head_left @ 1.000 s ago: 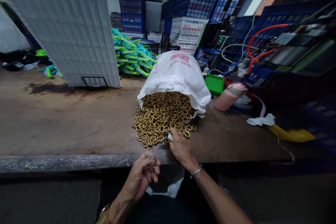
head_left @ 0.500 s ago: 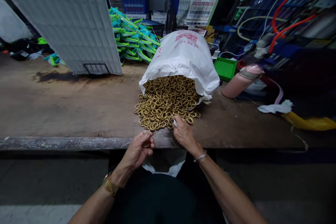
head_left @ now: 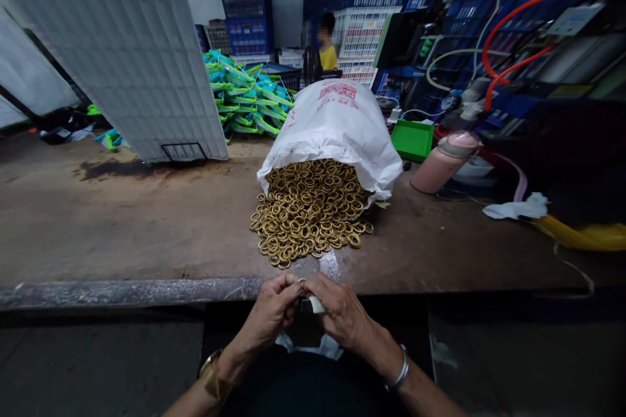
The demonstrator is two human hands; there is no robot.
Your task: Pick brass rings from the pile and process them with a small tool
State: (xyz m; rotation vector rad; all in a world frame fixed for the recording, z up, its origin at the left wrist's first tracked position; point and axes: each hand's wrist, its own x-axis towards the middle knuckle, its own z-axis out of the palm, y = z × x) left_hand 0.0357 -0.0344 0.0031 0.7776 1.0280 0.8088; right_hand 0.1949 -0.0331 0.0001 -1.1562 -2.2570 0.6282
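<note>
My left hand (head_left: pixel 274 306) and my right hand (head_left: pixel 342 309) meet just in front of the table edge, fingers closed in a pinch. Between their fingertips part of a small brass-coloured ring (head_left: pixel 302 281) shows. A small white piece (head_left: pixel 316 304) sticks out at my right thumb and fingers; I cannot make out whether it is a tool or a wrap. Beyond my hands lies a heap of brass-coloured rings (head_left: pixel 308 221). It spills from the mouth of a white woven sack (head_left: pixel 337 124) with red print, lying on its side.
The wooden table (head_left: pixel 122 228) carries a tall grey-white panel (head_left: pixel 161 78) on the left and green-and-blue packed items (head_left: pixel 249 94) behind it. To the right stand a green tray (head_left: pixel 413 140) and a pink bottle (head_left: pixel 443 163). A person in yellow (head_left: pixel 327 55) is at the back, near stacked crates.
My right hand has left the edge of the ring heap and drawn back toward me. It now meets my left hand, which has moved slightly right. The camera view has tilted up.
</note>
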